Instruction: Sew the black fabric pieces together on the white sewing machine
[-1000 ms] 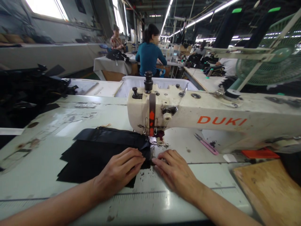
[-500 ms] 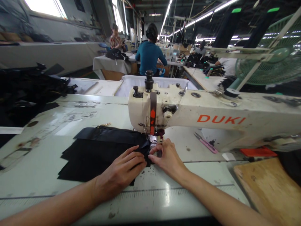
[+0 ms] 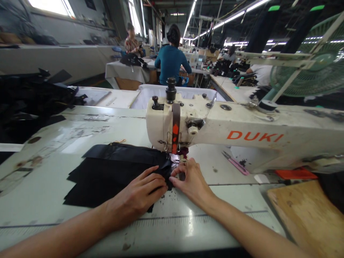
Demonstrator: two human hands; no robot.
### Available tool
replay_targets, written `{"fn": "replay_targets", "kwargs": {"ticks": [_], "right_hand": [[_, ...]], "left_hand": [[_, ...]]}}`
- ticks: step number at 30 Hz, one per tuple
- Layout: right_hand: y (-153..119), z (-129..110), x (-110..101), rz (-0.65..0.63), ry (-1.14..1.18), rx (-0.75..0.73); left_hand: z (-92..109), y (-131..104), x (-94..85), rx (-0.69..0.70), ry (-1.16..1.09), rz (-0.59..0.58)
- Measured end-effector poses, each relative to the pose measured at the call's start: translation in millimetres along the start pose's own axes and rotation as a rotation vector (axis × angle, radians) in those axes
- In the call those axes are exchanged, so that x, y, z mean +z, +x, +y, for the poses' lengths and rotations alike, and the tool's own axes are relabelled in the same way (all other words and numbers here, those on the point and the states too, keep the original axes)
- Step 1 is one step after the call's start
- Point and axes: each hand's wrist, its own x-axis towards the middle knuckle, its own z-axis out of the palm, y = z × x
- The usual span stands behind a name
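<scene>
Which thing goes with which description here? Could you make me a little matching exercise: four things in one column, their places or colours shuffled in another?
Things
1. Left hand
2. Right hand
3. Scissors
4. Flat board

Descriptions
A. Pink-handled
B. Tan, at the lower right of the picture
C. Resting on top of the black fabric
D. Beside the presser foot, at the fabric's right end

Right pairs: 1-C, 2-D, 3-A, 4-B
</scene>
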Motion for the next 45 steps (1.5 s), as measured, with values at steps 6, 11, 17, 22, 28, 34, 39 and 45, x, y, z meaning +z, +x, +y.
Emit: {"fn": "replay_targets", "kwargs": {"ticks": [6,11,17,22,28,34,39,45], "right_hand": [[0.0,1.8,1.3,0.006,0.0,-0.007],[0.7,1.4,0.4,-0.002,0.005,-0.004],[1.0,-2.4,-2.8,-0.027,-0.001,0.009],[1.3,-3.6,-2.6,-0.029,-0.015,0.011],[-7.3,3.4,-12.3,-0.027,-0.114,-0.104],[-8.0,19.5,-16.4,-0.004,-0.385,-0.464],[3.6,26.9,-8.0,-0.088,-0.392,-0.588],[5.4,30.1,-10.0,-0.125,-0.337,-0.597]], "left_hand": [[2.5,1.5,-4.4,0.023,-0.019,0.0],[1.6,-1.2,-3.1,0.039,-0.019,0.006],[0.0,-3.2,-0.9,0.046,-0.02,0.003],[0.7,-0.4,-2.7,0.036,-0.015,-0.009],[4.7,3.6,-7.5,-0.058,-0.106,-0.006],[1.8,1.4,-16.6,-0.123,-0.238,-0.023],[-6.3,-0.1,-21.4,-0.112,-0.293,-0.055],[-14.4,-1.4,-28.2,-0.115,-0.336,-0.119]]}}
